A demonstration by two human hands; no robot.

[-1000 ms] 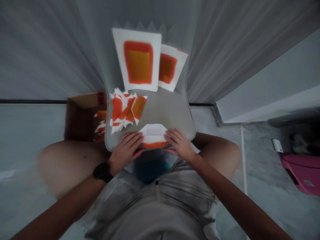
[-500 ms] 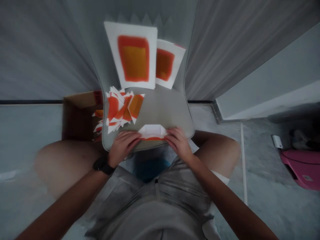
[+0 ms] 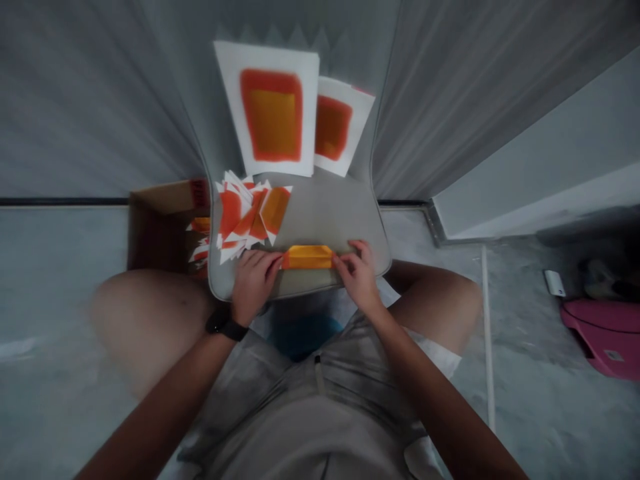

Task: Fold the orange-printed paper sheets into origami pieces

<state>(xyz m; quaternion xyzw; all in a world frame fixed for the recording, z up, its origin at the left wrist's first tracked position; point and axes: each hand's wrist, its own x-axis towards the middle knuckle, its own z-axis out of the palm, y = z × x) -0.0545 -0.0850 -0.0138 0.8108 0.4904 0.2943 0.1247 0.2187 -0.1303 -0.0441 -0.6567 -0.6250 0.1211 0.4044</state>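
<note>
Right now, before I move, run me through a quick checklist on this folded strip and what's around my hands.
1. Folded orange paper strip lying on the grey chair seat: ok.
2. Left hand at the strip's left end: ok.
3. Right hand at the strip's right end: ok.
4. Strip's creases sharp: cannot tell, too dim and small.
5. Pile of folded paper pieces stacked neatly: not ok, they lie in a loose heap.
6. Left hand clear of that pile: cannot tell, they nearly meet.
</note>
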